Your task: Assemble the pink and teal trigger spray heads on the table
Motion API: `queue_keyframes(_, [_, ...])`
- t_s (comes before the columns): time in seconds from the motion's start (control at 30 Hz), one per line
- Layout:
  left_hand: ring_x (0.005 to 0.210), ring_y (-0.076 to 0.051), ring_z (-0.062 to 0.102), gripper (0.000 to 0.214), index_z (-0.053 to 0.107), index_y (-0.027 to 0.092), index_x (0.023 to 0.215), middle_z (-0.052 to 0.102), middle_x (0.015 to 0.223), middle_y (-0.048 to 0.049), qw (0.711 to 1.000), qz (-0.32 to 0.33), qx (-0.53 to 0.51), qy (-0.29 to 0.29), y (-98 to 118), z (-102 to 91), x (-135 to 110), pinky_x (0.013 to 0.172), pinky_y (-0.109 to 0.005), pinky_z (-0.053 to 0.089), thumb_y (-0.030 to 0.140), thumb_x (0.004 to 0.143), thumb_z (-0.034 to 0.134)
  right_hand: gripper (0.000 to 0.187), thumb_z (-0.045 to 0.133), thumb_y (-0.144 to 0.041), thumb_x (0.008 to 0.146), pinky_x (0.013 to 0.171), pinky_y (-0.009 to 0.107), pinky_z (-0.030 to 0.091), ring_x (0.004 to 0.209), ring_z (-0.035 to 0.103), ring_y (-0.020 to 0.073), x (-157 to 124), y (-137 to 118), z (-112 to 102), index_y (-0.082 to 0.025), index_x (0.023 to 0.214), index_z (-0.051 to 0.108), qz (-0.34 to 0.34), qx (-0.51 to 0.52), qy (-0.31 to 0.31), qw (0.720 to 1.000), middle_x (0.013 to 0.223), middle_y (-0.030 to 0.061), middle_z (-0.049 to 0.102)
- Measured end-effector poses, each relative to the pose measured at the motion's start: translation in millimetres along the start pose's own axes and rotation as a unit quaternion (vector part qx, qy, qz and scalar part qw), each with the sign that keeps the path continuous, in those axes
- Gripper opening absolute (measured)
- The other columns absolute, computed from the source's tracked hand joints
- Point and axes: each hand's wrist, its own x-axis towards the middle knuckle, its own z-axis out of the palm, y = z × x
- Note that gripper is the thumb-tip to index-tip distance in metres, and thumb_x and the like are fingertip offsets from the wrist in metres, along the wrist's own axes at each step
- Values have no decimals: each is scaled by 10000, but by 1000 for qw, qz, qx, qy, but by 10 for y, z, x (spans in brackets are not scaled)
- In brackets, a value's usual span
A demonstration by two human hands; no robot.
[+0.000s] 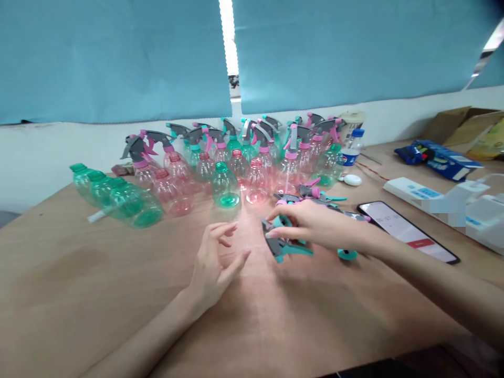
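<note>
Your right hand (321,223) holds the gray-and-teal spray head (272,244) between its fingers over the bench (98,304), while your left hand (212,262), fingers parted, is empty; a loose pinch could let it slip, and an excessive forward reach could topple the upright green bottle (226,186).

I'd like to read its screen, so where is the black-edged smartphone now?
At the right of the head view, the black-edged smartphone lies face up on the brown table, between the white plastic power strip and the person's right forearm.
</note>
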Motion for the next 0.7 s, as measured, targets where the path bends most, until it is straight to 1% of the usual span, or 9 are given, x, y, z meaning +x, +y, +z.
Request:
queue_keyframes(0.07, [869, -171, 558, 305, 457, 200, 1153, 513, 1048, -77, 1000, -19, -11, -12, 6, 16, 5, 680, -310, 534, 260, 869, 549, 294, 578, -449, 837, 523, 222, 357, 565, 547, 118, -165, 153, -116, -228, 1022, 638, 18, -12, 65, 998, 683, -22, 628])
queue_keyframes(0.13, [844, -160, 567, 267, 464, 196, 1135, 514, 1032, -68, 999, -31, -16, -23, 17, 33, 12, 670, -298, 533, 259, 882, 525, 351, 576, -520, 812, 532, 235, 375, 585, 562, 134, -306, 312, -206, -218, 976, 650, 66, 5, 151, 986, 688, -6, 635])
queue_keyframes(0.27, [737, -125, 582, 223, 479, 186, 1107, 516, 995, -48, 998, -42, -10, -47, 39, 58, 21, 677, -292, 528, 264, 899, 496, 474, 507, -631, 796, 548, 263, 444, 645, 642, 185, -411, 670, -266, -180, 906, 602, 230, 82, 292, 925, 768, 59, 684])
queue_keyframes(0.33, [710, -116, 578, 211, 486, 185, 1100, 512, 987, -44, 997, -42, -3, -57, 40, 64, 22, 672, -289, 527, 266, 905, 486, 504, 484, -655, 794, 527, 269, 442, 610, 645, 192, -383, 849, -237, -169, 891, 576, 289, 82, 292, 908, 768, 80, 694])
queue_keyframes(0.37, [703, -114, 575, 205, 490, 184, 1096, 509, 985, -44, 997, -40, 0, -60, 38, 65, 22, 665, -285, 527, 266, 909, 480, 527, 423, -669, 818, 518, 275, 430, 580, 636, 195, -361, 926, -212, -166, 854, 575, 312, 51, 275, 908, 728, 85, 690])
queue_keyframes(0.47, [680, -106, 567, 186, 503, 183, 1081, 502, 981, -41, 997, -26, 20, -71, 32, 67, 22, 668, -283, 525, 263, 917, 465, 677, 184, -683, 878, 537, 290, 388, 613, 630, 225, -305, 1067, -117, -178, 632, 562, 331, -158, 244, 897, 613, 106, 647])
queue_keyframes(0.53, [685, -108, 570, 181, 506, 188, 1078, 501, 992, -40, 996, -13, 39, -82, 30, 66, 20, 696, -296, 525, 266, 924, 452, 709, 173, -689, 875, 557, 294, 373, 669, 636, 250, -288, 1092, -59, -180, 557, 550, 329, -215, 236, 889, 610, 121, 638])
queue_keyframes(0.6, [696, -112, 574, 183, 502, 197, 1085, 501, 1013, -44, 994, -4, 54, -97, 30, 67, 14, 716, -306, 526, 278, 933, 440, 720, 197, -705, 862, 560, 304, 363, 686, 634, 274, -281, 1093, -29, -168, 560, 570, 331, -232, 238, 883, 628, 139, 639])
queue_keyframes(0.7, [694, -109, 578, 179, 496, 208, 1085, 499, 1044, -50, 991, 5, 63, -118, 31, 84, 8, 703, -299, 530, 288, 938, 434, 726, 214, -710, 857, 593, 335, 379, 750, 628, 316, -254, 1121, -59, -140, 679, 628, 321, -252, 253, 877, 716, 173, 657])
